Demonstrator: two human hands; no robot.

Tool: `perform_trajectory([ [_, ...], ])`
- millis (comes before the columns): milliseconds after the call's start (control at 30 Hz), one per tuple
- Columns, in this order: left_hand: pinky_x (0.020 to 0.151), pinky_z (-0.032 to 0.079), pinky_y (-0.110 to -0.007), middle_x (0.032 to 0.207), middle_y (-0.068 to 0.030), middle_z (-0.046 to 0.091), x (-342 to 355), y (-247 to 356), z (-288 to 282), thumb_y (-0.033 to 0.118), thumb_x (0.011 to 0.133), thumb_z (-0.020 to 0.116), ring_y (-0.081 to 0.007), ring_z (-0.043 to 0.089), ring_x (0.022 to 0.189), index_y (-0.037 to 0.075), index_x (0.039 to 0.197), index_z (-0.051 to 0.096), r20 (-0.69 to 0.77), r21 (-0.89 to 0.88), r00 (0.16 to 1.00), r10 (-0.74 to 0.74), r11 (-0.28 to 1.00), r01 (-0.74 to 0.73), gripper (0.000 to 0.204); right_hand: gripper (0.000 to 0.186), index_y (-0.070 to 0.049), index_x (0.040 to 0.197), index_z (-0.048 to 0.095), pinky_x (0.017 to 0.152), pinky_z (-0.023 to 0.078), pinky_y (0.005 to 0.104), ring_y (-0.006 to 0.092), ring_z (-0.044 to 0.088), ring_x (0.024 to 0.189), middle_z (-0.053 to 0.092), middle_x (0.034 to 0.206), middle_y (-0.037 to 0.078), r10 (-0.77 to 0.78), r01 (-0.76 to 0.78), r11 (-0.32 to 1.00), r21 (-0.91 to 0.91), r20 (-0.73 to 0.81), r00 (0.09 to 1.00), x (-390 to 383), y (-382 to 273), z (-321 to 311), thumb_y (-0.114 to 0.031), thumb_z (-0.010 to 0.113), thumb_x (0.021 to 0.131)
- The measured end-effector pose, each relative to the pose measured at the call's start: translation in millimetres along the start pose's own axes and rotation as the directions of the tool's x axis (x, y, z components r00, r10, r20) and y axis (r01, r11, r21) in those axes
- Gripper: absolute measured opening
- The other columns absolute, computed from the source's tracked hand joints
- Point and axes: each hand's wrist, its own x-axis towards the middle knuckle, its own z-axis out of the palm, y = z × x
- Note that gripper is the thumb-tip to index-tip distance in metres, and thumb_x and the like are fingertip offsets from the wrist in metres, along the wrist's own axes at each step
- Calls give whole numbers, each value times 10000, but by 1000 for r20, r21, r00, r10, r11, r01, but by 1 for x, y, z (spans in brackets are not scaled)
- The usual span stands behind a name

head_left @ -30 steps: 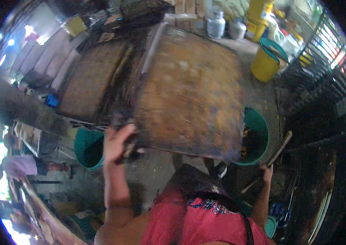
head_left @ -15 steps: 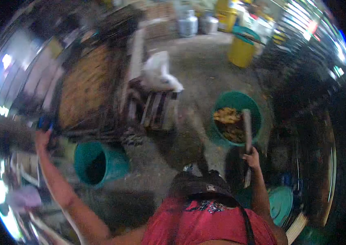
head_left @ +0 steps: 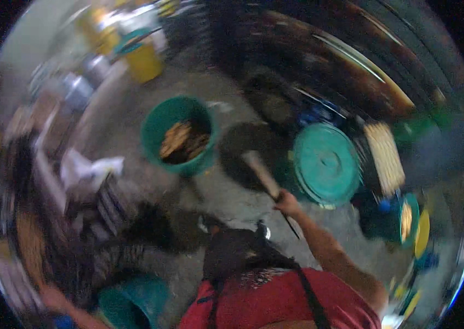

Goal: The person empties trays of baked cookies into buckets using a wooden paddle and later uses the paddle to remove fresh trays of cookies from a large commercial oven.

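right hand: clamped around stick | green bucket: ahead-left of right hand | green lid: to that hand's right | left hand: blurred, grip cannot be told

A yellow bucket with a teal top stands on the grey floor at upper left, near a silvery gas cylinder. A crumpled white plastic bag sits at left. Right of centre is a round teal lid; just beyond it, a cream ribbed block. Farther right, a blurred yellow rounded thing stands beside a small teal tub.
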Motion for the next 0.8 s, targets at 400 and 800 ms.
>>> perform_trajectory([
  [400, 946, 380, -407, 1215, -194, 517, 24, -18, -7, 332, 766, 671, -345, 479, 1133, 16, 1222, 477, -19, -526, 986, 164, 837, -149, 587, 465, 11, 919, 534, 696, 461, 417, 272, 549, 767, 579, 838, 140, -51, 69, 850, 523, -48, 998, -58, 117, 31, -187, 764, 567],
  [800, 937, 389, -417, 1232, -197, 503, 77, 40, -17, 362, 778, 652, -344, 479, 1139, 18, 1236, 462, -124, -464, 971, 202, 854, -237, 603, 428, 20, 920, 498, 627, 463, 344, 201, 547, 693, 572, 806, 99, -57, 61, 962, 267, -23, 998, -15, 35, 46, -89, 770, 608],
])
